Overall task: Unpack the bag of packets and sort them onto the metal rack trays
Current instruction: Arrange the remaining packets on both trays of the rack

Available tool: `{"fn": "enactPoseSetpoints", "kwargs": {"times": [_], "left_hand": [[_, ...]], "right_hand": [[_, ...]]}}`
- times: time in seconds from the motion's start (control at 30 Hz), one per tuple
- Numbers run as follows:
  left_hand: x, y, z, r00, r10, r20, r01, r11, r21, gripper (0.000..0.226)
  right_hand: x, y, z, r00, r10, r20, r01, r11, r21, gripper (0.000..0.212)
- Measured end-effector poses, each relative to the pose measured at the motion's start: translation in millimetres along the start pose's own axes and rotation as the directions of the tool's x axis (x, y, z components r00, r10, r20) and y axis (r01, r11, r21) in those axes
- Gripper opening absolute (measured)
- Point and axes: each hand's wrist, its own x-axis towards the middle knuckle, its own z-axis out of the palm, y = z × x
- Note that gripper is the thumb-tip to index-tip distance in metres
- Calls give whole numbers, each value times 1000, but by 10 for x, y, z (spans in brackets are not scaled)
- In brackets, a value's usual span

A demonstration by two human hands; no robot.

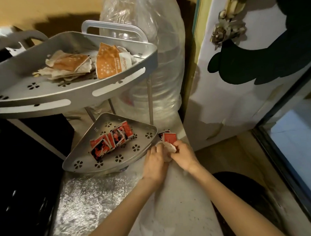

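A two-tier metal rack stands at the left. Its upper tray (113,80) holds several orange and white packets (110,61). The lower tray (138,151) holds several red packets (110,140). Just right of the lower tray, my left hand (154,163) and my right hand (183,156) meet on a small crumpled whitish bag (169,148). A red packet (169,137) sticks up above my fingers, beside my right hand. Whether it rests on the counter or is held I cannot tell.
A big clear plastic water bottle (159,67) stands behind the rack. A white cabinet door (240,99) rises at the right. Foil (94,197) covers the counter at the front. A thin plastic sheet (173,207) lies under my forearms. A dark appliance (18,170) fills the left.
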Motion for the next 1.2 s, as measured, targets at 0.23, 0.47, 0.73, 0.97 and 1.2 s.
{"fn": "enactPoseSetpoints", "kwargs": {"times": [0.23, 0.47, 0.73, 0.97, 1.2], "left_hand": [[-204, 74, -356, 993, 80, -89, -95, 978, -188, 54], [-383, 278, -1308, 977, 110, -182, -170, 917, -361, 36], [-641, 568, -2513, 889, 214, -406, -374, 850, -370, 35], [-590, 402, -3231, 728, 181, -662, -419, 881, -220, 26], [-413, 79, -3302, 690, 100, -717, -146, 989, -3, 15]], "right_hand": [[-340, -146, -162, 997, -31, 66, 12, 965, 263, 15], [-653, -903, -628, 971, -238, 2, 220, 898, 382, 9], [-941, -2005, -1076, 814, -559, -158, 569, 716, 404, 10], [-883, -2748, -1072, 687, -674, -273, 719, 576, 389, 14], [-636, -2891, -782, 450, -863, -230, 839, 496, -224, 10]]}}
